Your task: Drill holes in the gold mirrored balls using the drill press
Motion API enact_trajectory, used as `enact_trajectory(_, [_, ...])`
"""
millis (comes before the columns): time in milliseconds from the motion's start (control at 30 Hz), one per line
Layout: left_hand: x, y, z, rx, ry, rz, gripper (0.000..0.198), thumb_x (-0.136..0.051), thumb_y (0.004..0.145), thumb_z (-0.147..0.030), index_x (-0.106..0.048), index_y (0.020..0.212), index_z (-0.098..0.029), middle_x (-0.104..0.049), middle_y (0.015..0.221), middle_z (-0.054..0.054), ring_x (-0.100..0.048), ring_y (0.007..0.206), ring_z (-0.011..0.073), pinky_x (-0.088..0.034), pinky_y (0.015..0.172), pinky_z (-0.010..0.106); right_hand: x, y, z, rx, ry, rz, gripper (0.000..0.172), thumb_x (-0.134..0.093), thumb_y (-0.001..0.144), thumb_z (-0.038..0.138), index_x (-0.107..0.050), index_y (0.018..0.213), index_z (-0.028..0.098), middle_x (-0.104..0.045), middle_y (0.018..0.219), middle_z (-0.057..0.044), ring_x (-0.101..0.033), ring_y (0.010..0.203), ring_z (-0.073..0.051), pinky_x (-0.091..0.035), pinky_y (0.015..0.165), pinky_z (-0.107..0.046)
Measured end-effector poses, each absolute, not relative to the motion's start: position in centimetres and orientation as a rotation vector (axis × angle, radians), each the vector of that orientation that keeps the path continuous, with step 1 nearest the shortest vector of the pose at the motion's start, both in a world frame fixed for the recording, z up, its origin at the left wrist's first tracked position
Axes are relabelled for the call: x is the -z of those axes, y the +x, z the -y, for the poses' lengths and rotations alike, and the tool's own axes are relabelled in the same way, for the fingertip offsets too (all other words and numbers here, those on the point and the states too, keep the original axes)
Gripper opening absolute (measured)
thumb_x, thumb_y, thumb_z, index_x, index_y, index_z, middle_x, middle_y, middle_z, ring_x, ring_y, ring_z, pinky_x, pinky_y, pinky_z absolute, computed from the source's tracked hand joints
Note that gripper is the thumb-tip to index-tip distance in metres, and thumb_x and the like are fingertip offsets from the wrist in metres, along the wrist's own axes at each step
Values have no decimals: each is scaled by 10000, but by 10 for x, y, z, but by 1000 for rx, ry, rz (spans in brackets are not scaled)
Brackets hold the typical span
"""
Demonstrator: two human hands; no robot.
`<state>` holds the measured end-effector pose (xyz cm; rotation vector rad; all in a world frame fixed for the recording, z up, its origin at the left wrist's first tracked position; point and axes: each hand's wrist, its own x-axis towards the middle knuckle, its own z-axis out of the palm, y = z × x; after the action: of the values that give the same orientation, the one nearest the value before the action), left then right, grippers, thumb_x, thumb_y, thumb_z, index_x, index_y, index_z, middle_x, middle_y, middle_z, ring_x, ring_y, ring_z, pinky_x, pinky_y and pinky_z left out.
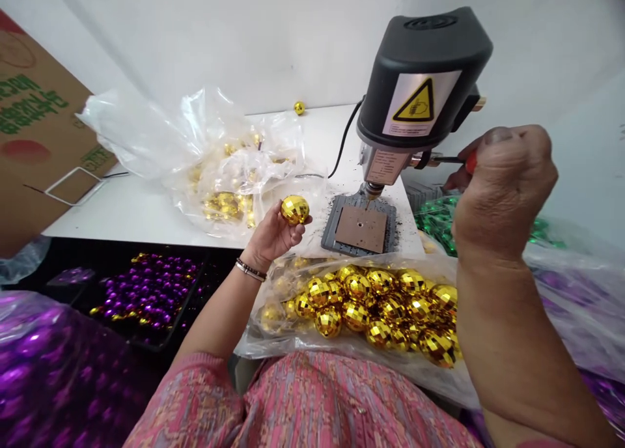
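Note:
My left hand (280, 234) holds a shiny gold faceted ball (295, 210) in its fingertips, left of a small bench drill press (424, 77). My right hand (505, 187) is closed round the press's feed lever (446, 159), whose red knob shows at the thumb. Under the chuck (374, 191) a thin bit points down at a brown square plate (364, 228) with a small hole, lying on the grey base (332, 230). The ball is apart from the bit. In front of me an open clear bag (273, 344) holds many similar gold balls (356, 314).
A clear bag (141, 135) with more gold balls lies on the white table (122, 207). One small gold ball (299, 107) sits by the wall. A cardboard box (39, 122) stands left. Purple balls (146, 288) fill a dark tray; green ones (437, 220) lie behind my right arm.

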<state>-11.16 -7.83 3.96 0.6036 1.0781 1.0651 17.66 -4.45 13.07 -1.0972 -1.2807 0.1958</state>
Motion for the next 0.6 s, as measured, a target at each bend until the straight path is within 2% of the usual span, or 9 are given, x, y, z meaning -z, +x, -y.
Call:
enact_trajectory(100, [-38,-104,94,-1073,552,-1042,547,-518,905,-665,-692,1133,-199,-744,1095,130,-679,786,181,-547,634,294,-129,176,44,-201,-1063,1280,358,-394,953,518,-409,782,204,-447,690,33,-402,603,-69,-339,640,-273])
enact_trajectory(233, [-37,-97,110,-1127,460,-960,478,-537,924,-615,-694,1100,-199,-733,1145,111,-656,727,124,-528,603,239,-127,176,43,-203,-1043,1277,329,-397,945,489,-426,788,201,-459,708,26,-425,626,-75,-360,655,-279])
enact_trajectory(367, [-34,-92,122,-1125,461,-980,416,-745,805,-547,-685,1011,-191,-733,1015,85,-658,725,117,-519,600,211,-126,177,43,-209,-1044,1278,320,-403,960,471,-427,794,199,-466,707,28,-437,628,-75,-376,652,-273])
enact_trajectory(467, [-33,-81,122,-1090,673,-1082,442,-855,696,-449,-675,1010,-197,-705,909,40,-662,737,122,-490,599,200,-125,178,42,-209,-1052,1284,327,-397,974,472,-418,798,197,-462,700,40,-433,614,-67,-371,643,-255])
enact_trajectory(600, [-32,-53,99,-1058,1149,-1245,504,-833,707,-358,-673,1150,-180,-703,953,27,-618,773,114,-472,655,209,-126,179,42,-205,-1068,1336,346,-366,993,472,-391,790,193,-447,704,64,-409,595,-37,-359,670,-229])
